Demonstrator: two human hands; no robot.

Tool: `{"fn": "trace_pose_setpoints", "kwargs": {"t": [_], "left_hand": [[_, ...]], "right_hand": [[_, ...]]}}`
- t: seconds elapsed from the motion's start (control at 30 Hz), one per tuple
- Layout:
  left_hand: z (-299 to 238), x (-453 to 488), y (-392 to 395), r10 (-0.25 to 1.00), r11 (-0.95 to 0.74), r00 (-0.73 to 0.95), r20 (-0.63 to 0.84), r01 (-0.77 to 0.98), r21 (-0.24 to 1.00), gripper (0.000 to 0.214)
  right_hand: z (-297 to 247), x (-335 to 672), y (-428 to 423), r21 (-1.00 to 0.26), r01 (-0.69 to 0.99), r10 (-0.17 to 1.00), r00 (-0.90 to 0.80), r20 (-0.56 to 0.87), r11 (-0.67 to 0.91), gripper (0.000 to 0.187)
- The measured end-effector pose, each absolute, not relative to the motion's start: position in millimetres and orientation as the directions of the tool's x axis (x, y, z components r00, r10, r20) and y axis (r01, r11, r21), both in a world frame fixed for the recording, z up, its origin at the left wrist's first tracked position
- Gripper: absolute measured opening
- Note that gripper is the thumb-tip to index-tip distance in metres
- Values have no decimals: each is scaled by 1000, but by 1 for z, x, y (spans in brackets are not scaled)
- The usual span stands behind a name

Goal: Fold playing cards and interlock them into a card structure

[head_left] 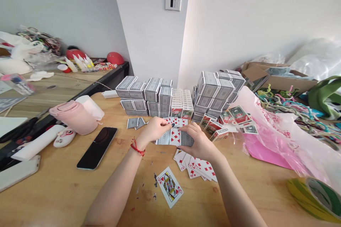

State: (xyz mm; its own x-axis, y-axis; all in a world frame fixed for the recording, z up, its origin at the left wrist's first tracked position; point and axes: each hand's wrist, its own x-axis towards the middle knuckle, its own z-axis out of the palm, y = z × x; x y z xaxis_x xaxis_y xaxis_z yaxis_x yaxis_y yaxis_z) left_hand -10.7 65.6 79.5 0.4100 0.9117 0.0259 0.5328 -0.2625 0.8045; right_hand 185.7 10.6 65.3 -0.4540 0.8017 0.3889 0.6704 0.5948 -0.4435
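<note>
My left hand pinches at the upper edge of several playing cards, some face up with red pips. My right hand curves round a face-down patterned card, thumb at the near edge and fingers at the far edge. Between my hands lies a face-up red diamond card, with another face-down card on its left. Fingers partly hide the cards. Closer to me, a queen of hearts lies face up, and a loose fan of red cards spreads beside my right forearm.
Stacked grey-patterned card blocks and more blocks stand behind, with card boxes in front. At left are a phone and a pink cup. Pink plastic and yellow tape lie at right.
</note>
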Motion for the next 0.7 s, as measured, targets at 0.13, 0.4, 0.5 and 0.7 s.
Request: {"fn": "trace_pose_setpoints", "kwargs": {"t": [0.13, 0.4, 0.5, 0.7], "left_hand": [[79, -9, 65, 926, -229, 378, 9, 542, 808, 33], [80, -16, 69, 924, -226, 381, 22, 502, 835, 37], [79, -16, 69, 919, -218, 393, 9, 492, 843, 36], [77, -12, 68, 913, -261, 406, 45, 494, 829, 35]], "right_hand": [[63, 184, 11, -432, 685, 805, -434, 405, 587, 51], [58, 175, 10, -438, 680, 796, -387, 466, 587, 50], [60, 178, 11, -452, 642, 776, -415, 475, 620, 51], [63, 183, 12, -457, 619, 764, -436, 476, 639, 54]]}}
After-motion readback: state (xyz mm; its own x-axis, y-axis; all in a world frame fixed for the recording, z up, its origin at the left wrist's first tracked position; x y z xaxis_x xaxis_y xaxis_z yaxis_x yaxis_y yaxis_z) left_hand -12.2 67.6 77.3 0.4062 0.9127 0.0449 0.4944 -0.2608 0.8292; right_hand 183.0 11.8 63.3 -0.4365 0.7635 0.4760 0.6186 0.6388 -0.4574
